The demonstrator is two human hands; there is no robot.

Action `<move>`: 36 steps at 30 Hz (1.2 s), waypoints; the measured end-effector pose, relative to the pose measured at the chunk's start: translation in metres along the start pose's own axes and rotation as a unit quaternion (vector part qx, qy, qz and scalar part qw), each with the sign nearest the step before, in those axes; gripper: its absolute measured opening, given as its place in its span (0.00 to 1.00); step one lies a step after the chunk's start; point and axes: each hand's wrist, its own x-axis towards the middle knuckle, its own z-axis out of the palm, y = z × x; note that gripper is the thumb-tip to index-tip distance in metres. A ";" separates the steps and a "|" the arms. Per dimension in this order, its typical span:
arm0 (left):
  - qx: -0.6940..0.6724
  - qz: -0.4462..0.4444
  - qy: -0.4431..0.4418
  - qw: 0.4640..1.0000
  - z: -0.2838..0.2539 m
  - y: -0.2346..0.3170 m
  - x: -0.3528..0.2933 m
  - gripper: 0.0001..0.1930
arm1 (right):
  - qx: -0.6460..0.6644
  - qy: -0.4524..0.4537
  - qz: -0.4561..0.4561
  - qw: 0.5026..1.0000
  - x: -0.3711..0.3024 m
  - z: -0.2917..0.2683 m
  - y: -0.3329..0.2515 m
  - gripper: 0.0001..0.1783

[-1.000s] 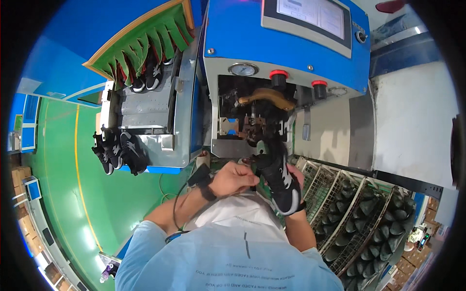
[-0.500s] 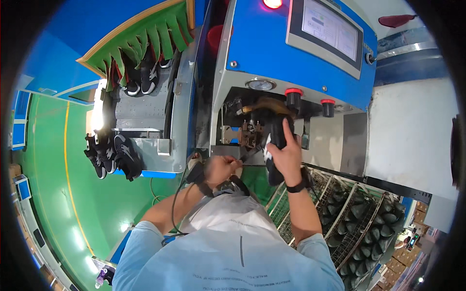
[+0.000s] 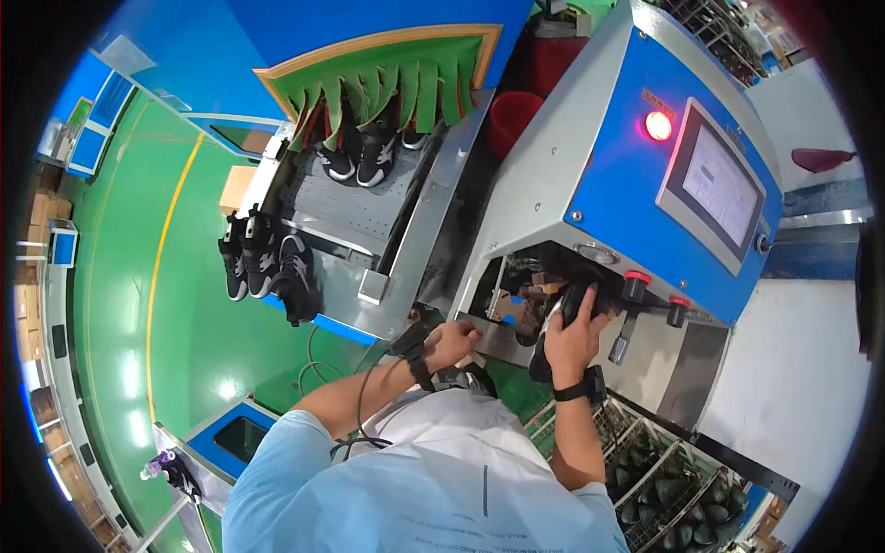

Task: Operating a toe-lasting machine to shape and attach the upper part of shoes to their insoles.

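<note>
Right hand grips a black shoe pointing lengthwise past the machine's front edge; left hand, apart, curls, contents unclear.

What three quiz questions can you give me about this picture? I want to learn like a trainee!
1. Which hand is on the black sneaker at the machine: A) left hand, or B) right hand?
2. Fill in: the round lamp beside the screen glows ____.
3. True or false: the strip curtain is green.

Key: 1. B; 2. red; 3. true.
</note>
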 end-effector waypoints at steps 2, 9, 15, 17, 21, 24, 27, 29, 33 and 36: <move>-0.007 -0.001 -0.011 1.000 -0.011 0.017 -0.011 0.21 | 0.020 0.039 -0.009 0.999 -0.005 -0.003 -0.002 0.45; -0.143 0.024 -0.147 0.979 0.001 0.041 -0.020 0.24 | 0.098 0.128 -0.049 0.986 -0.065 0.002 0.011 0.43; -0.256 -0.056 -0.355 0.897 0.005 0.058 -0.034 0.40 | 0.102 0.086 -0.079 0.988 -0.163 -0.050 0.017 0.36; -0.369 -0.225 -0.455 0.778 0.012 0.055 -0.035 0.39 | 0.132 -0.068 -0.110 0.983 -0.187 -0.085 0.010 0.36; -0.247 -0.283 -0.427 0.822 0.026 0.007 -0.038 0.29 | 0.422 -0.183 0.177 0.870 -0.195 -0.075 0.023 0.44; -0.231 -0.210 -0.347 0.884 -0.008 0.017 -0.052 0.16 | 0.724 -0.179 0.350 0.567 -0.130 -0.035 0.026 0.33; -0.120 -0.104 -0.264 0.951 -0.028 0.019 -0.054 0.16 | 0.846 -0.054 0.273 0.455 -0.096 0.006 -0.004 0.30; -0.065 -0.099 -0.276 0.954 -0.041 0.025 -0.050 0.18 | 0.869 0.012 0.260 0.420 -0.102 0.026 -0.012 0.36; -0.045 -0.079 -0.238 0.967 -0.063 0.003 -0.040 0.18 | 0.856 0.044 0.211 0.470 -0.177 -0.010 0.043 0.45; -0.010 -0.057 -0.271 0.961 -0.047 -0.003 -0.042 0.20 | 0.824 0.111 0.339 0.441 -0.268 -0.028 0.123 0.38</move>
